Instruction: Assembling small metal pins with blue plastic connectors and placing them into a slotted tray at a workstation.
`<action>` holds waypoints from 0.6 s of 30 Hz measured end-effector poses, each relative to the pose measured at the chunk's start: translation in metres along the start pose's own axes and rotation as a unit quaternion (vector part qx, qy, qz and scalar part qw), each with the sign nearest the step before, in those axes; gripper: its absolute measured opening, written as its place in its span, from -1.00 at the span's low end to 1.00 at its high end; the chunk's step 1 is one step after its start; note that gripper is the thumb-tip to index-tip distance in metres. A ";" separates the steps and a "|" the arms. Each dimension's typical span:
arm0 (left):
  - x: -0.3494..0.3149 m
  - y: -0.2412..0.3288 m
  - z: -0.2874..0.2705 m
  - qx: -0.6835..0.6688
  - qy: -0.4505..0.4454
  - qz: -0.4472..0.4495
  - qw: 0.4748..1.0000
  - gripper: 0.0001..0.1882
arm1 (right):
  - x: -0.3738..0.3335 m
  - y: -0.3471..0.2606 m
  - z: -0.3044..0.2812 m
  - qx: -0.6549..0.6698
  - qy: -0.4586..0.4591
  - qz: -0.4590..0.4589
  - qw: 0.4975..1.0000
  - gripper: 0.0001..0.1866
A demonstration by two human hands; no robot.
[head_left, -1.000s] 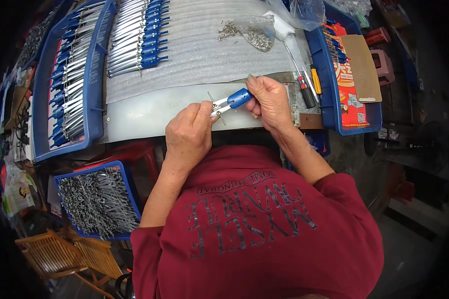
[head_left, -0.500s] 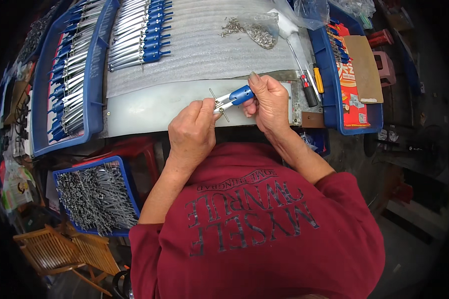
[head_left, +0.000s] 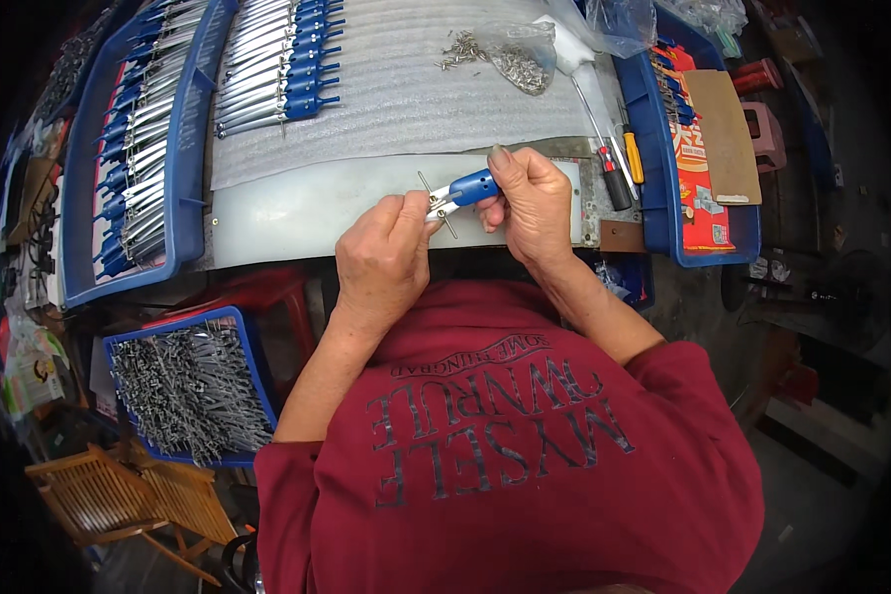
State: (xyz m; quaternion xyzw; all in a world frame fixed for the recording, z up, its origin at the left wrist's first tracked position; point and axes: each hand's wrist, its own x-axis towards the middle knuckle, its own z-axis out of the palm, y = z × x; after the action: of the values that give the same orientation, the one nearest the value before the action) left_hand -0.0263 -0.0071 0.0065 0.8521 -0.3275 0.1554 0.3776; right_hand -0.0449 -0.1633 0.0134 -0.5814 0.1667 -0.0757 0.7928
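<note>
Between my hands, above the front of the bench, lies a silver two-armed metal assembly (head_left: 440,204) with a blue sleeve (head_left: 472,188) at its right end. A thin pin crosses its arms, sticking out on both sides. My left hand (head_left: 381,249) is closed around the silver arms and hides their left part. With thumb and fingers, my right hand (head_left: 540,203) grips the blue sleeve's far end, covering its tip. Similar blue-ended assemblies (head_left: 282,74) lie in a row on the foam sheet (head_left: 386,109) behind my hands.
A long blue tray (head_left: 190,178) of such assemblies stands at left, and a blue crate (head_left: 252,366) of grey metal parts sits below it. Small metal pins (head_left: 520,69) lie at the back. Screwdrivers (head_left: 616,183) rest beside the right blue tray (head_left: 668,213).
The blue sleeve and my right thumb have shifted slightly left, closer to my left hand. Both hands keep their hold on the assembly.
</note>
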 end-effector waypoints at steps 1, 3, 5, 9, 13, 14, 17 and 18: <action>0.000 0.000 -0.001 0.000 0.000 0.000 1.000 -0.76 | 0.000 0.000 -0.001 0.000 0.000 0.000 1.000 -0.72; 0.000 0.000 -0.002 0.001 -0.014 0.001 1.000 -0.76 | 0.000 0.002 -0.005 0.000 -0.038 -0.010 0.999 -0.74; -0.001 0.000 -0.003 -0.005 -0.016 -0.001 1.000 -0.77 | 0.001 0.001 -0.011 -0.015 -0.059 -0.009 0.998 -0.78; -0.003 0.000 -0.003 -0.016 -0.025 -0.009 1.000 -0.78 | 0.000 -0.004 -0.021 -0.059 -0.137 -0.024 0.988 -0.77; -0.002 -0.002 -0.005 -0.022 -0.022 -0.007 0.999 -0.78 | 0.002 -0.018 -0.023 -0.176 -0.203 -0.123 0.955 -0.69; -0.002 -0.002 -0.007 -0.022 -0.026 -0.006 0.999 -0.79 | 0.004 -0.024 -0.024 -0.276 -0.225 -0.162 0.920 -0.67; -0.003 -0.002 -0.008 -0.022 -0.029 0.001 0.999 -0.79 | 0.010 -0.030 -0.028 -0.398 -0.259 -0.234 0.848 -0.67; -0.003 -0.001 -0.009 -0.021 -0.028 0.008 0.999 -0.79 | 0.010 -0.030 -0.028 -0.423 -0.274 -0.268 0.821 -0.68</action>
State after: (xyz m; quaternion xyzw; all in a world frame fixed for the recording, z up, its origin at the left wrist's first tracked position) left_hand -0.0278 0.0018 0.0102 0.8454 -0.3477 0.1280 0.3848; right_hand -0.0432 -0.2013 0.0323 -0.8782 -0.2040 -0.0450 0.4303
